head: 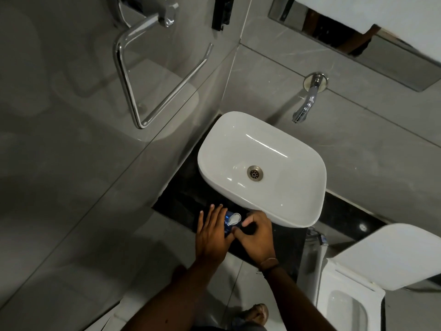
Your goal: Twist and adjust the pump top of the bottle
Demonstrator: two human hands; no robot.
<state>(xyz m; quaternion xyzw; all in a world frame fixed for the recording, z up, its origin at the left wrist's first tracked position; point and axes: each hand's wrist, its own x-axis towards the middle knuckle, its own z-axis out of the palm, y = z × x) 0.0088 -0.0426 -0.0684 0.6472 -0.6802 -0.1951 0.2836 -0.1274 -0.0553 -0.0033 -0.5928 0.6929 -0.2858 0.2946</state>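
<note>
A small blue packet with a white flap [231, 221] sits on the black counter [181, 204] just in front of the white basin [262, 206]. My left hand [211, 232] lies against the packet's left side with its fingers fairly straight. My right hand [256, 232] has its fingers curled and touches the packet's right side, its thumb meeting my left hand below the packet. Most of the packet is hidden between the two hands. A band circles my right wrist.
A chrome wall tap [307, 101] juts out over the basin. A chrome towel ring [143, 75] hangs on the grey tiled wall at left. A white toilet with raised lid [391, 256] stands at right. A mirror [358, 37] is above. My foot [256, 312] shows on the floor.
</note>
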